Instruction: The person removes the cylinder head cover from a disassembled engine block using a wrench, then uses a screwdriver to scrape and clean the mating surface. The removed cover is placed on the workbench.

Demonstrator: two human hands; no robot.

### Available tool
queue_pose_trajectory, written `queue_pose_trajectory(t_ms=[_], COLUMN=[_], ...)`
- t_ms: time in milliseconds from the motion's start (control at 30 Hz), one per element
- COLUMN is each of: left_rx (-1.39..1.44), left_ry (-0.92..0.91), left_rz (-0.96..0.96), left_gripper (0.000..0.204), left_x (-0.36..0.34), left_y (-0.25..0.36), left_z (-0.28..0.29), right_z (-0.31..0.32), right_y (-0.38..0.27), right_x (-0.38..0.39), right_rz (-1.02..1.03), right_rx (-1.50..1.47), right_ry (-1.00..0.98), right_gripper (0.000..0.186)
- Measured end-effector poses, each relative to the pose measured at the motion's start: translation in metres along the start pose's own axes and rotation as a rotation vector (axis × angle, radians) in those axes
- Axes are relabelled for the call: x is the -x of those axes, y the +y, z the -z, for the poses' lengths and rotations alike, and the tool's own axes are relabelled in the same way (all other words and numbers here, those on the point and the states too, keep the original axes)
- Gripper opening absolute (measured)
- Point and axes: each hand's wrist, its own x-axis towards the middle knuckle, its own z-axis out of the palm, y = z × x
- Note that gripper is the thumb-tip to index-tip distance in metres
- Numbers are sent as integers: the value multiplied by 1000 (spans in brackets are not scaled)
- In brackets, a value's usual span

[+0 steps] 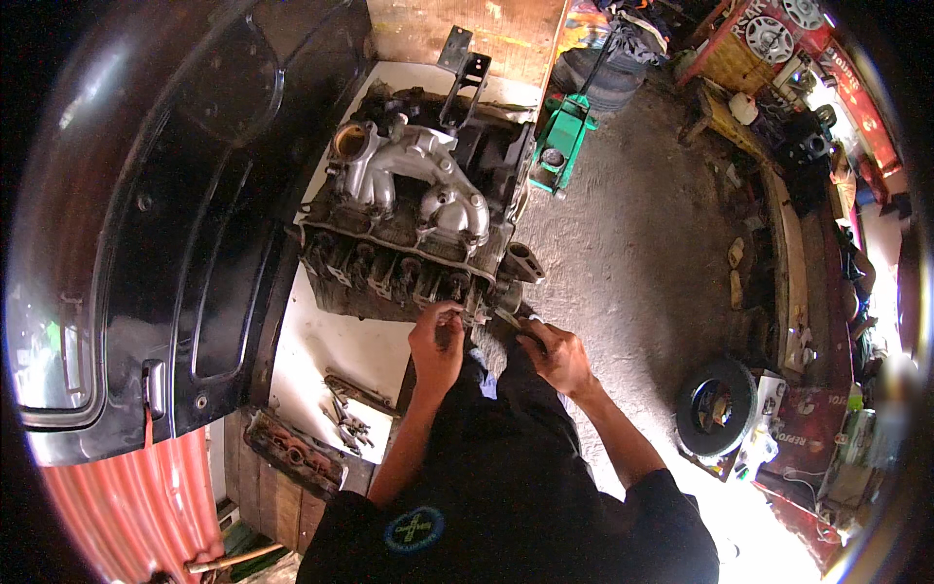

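- While the person leans over a white workbench (321,341), an engine cylinder head (409,258) sits across the bench's middle, reaching to its right edge, with a silver intake manifold (413,180) bolted on top.
- At the near right corner of the cylinder head, the left hand (438,346) has its fingers curled against the lower face of the casting; whether anything is pinched between them cannot be told.
- Just beside it, the right hand (559,355) is closed around the handle of a slim metal tool (511,321), whose tip points at that same corner of the head.
- Both hands lie near each other, just off the bench's right edge, above the person's dark trousers.
- Loose bolts (345,414) lie scattered near the bench's front edge, and a dark metal cover (292,453) rests at the front left corner.
- A black car body panel (165,214) stands along the bench's left side.
- On the dirt floor (632,243) beyond are a green jack (564,141) and, well apart to the right, a tyre (718,407).
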Motion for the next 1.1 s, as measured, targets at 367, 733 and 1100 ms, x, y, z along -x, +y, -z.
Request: queue_pose_trajectory(t_ms=[367,733,1100], left_rx=[-467,-645,-792], left_ry=[269,535,610], left_rz=[-289,-183,-44], left_gripper=[30,23,32], left_x=[-1,6,0], left_y=[3,10,17], left_z=[-51,-91,-110], right_z=[37,68,89], right_y=[18,48,79], right_x=[-8,-36,-65], right_rz=[-244,-152,-68], right_rx=[-329,-396,-421], right_ry=[280,104,-100], right_gripper=[22,21,19])
